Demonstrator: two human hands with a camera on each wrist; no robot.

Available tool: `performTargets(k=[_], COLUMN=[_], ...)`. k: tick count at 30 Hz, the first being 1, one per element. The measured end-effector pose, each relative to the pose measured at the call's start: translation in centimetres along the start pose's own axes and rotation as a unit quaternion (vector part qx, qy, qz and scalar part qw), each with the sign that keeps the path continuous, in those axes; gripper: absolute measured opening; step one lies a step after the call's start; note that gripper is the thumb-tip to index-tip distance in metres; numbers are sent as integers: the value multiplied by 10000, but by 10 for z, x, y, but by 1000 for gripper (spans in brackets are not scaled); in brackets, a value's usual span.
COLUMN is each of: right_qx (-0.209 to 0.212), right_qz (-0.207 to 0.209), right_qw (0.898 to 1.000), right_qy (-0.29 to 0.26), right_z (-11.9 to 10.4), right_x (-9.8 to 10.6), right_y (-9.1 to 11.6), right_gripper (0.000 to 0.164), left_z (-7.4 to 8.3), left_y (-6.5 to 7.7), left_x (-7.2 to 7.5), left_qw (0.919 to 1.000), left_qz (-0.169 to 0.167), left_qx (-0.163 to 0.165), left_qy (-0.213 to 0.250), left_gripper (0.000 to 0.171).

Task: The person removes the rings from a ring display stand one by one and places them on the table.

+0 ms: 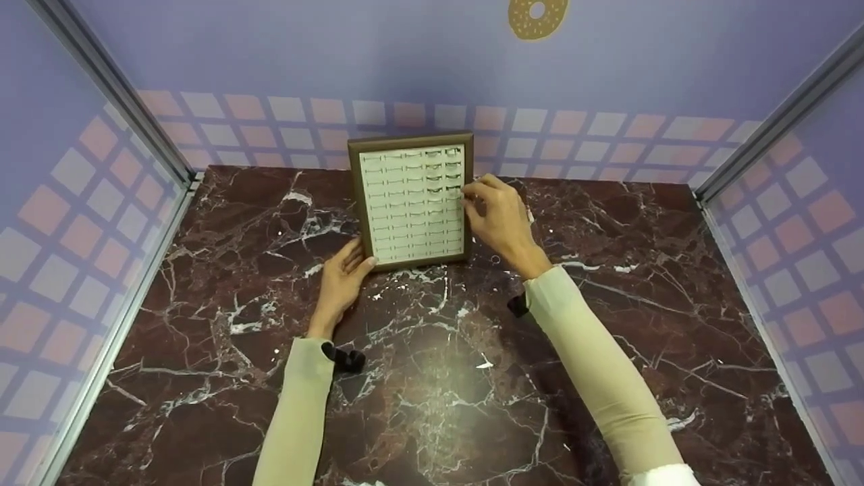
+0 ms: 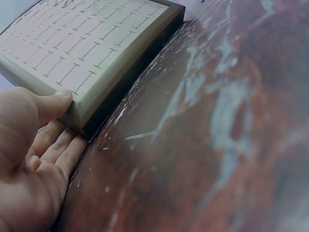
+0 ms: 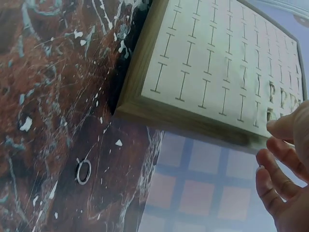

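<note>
A wood-framed ring display board [image 1: 415, 233] leans upright near the back of the table, its pale face cut with rows of slots. Rings [image 1: 433, 166] sit in slots of the two rightmost columns, mostly in the upper rows. My left hand [image 1: 342, 277] grips the lower left corner, thumb on the front and fingers behind and under it. At the board's right edge, my right hand [image 1: 501, 214] pinches a ring [image 3: 271, 115] at a slot in the outermost column; the fingertips partly hide it.
A loose ring [image 3: 83, 172] lies on the dark marbled table [image 1: 432, 378] to the right of the board. Behind it rises a purple wall [image 1: 304, 54] with pink and white squares, and side panels flank the table.
</note>
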State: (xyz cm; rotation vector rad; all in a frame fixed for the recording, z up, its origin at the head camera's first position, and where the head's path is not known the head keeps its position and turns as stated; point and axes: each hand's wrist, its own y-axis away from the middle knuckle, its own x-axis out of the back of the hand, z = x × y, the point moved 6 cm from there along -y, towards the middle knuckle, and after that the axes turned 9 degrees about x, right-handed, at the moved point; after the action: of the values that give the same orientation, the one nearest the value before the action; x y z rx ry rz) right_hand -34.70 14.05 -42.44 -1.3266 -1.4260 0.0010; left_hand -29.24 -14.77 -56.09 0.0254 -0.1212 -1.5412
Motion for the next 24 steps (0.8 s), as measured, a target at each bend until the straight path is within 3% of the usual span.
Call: performTargets(k=[15,24], right_qx=[239,636], right_qz=[104,124], right_qw=[9991,9944], right_qy=[346,836], right_z=[-11,-14], right_x=[-11,-12], right_y=[-11,-14], right_gripper=[15,9], left_z=[-3,-2], left_y=[-1,-2], left_x=[-1,1], left_qw=[9999,9998], left_qz=[24,70], left_qx=[51,186], left_qy=[130,76], left_gripper=[63,61])
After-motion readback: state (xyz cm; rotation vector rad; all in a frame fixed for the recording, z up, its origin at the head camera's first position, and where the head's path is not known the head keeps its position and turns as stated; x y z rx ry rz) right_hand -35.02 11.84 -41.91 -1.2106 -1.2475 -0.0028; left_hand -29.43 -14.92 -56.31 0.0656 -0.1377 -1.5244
